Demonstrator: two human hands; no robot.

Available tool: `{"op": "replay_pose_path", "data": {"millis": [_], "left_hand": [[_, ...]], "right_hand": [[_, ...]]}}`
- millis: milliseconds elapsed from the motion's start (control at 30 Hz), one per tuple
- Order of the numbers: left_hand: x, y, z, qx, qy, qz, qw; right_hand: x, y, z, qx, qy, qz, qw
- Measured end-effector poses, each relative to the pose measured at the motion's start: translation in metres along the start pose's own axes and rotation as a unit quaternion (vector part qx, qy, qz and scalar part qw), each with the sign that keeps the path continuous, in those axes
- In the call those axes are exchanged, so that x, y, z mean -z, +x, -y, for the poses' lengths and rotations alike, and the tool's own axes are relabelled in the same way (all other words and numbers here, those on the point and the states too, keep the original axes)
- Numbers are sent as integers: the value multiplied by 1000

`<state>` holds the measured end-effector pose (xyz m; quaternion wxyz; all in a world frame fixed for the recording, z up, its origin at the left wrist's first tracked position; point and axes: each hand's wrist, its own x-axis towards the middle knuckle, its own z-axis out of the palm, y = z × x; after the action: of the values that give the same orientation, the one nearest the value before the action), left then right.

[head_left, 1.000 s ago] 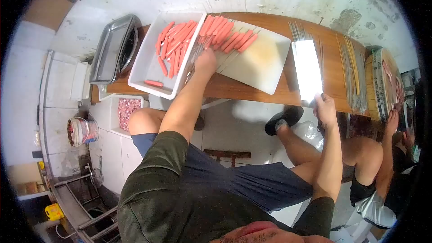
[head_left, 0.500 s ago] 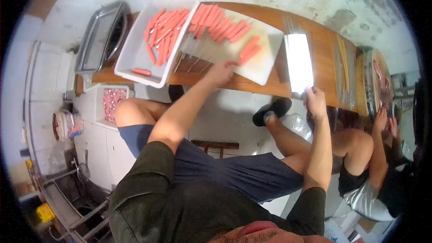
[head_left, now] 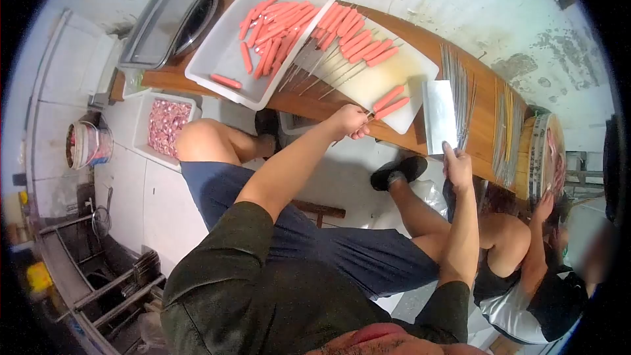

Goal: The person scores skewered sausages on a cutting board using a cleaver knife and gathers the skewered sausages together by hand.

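Note:
My left hand [head_left: 353, 121] is closed at the near edge of the white cutting board [head_left: 415, 69], around the skewer ends of two skewered sausages [head_left: 389, 100] lying side by side over the board. My right hand [head_left: 458, 165] grips the handle of a cleaver [head_left: 440, 115], its broad blade pointing away from me just right of the board. Farther back on the board, several skewered sausages [head_left: 358, 47] lie in a row, their bare skewers pointing toward me. Left of them, a white tub [head_left: 200, 62] holds many loose sausages.
Bare metal skewers [head_left: 463, 85] lie on the wooden table [head_left: 485, 112] right of the cleaver. A round wooden block [head_left: 540, 151] with meat strips stands at the far right, beside another person's hand [head_left: 543, 207]. Metal trays [head_left: 172, 20] sit far left; a bin of chopped meat [head_left: 141, 135] is below.
The view has shifted, with the table now farther right. My left hand and its two sausages have come nearer the board's front edge. The cleaver remains in my right hand.

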<state>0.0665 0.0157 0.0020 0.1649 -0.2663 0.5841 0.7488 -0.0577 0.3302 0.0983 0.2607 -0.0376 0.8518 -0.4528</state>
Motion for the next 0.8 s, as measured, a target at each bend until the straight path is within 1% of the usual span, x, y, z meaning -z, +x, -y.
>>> {"op": "replay_pose_path", "data": {"millis": [67, 167, 233, 333, 433, 467, 533, 567, 600, 633, 733, 800], "left_hand": [[-2, -5, -3, -18, 26, -11, 999], [-4, -5, -3, -25, 77, -40, 996], [-1, 2, 4, -25, 34, -13, 999], [1, 3, 6, -9, -10, -1, 1000], [2, 2, 6, 5, -42, -8, 999], [3, 2, 8, 5, -52, -6, 999], [4, 2, 9, 6, -72, 0, 997], [5, 3, 9, 0, -65, 5, 998], [4, -1, 7, -5, -59, 10, 998], [4, -3, 5, -11, -51, 15, 999], [2, 2, 6, -28, 6, -4, 1000], [-3, 6, 5, -22, -2, 1, 1000]], "right_hand": [[1, 7, -6, 10, -22, 23, 999], [-1, 7, 11, 2, -121, 14, 993], [-5, 14, 10, 15, -121, 14, 992], [-15, 23, 11, 32, -171, 28, 984], [-37, 21, 20, 38, -158, 26, 986], [-43, 17, 30, 39, -174, 29, 984], [-54, 22, 21, 19, -134, 44, 990], [-58, 26, 18, 9, -114, 50, 992], [-61, 25, 23, 9, -140, 53, 989], [-63, 22, 27, 9, -137, 52, 989], [-67, 16, 37, 4, -140, 50, 989], [-67, 19, 38, -8, -157, 55, 986]]}}
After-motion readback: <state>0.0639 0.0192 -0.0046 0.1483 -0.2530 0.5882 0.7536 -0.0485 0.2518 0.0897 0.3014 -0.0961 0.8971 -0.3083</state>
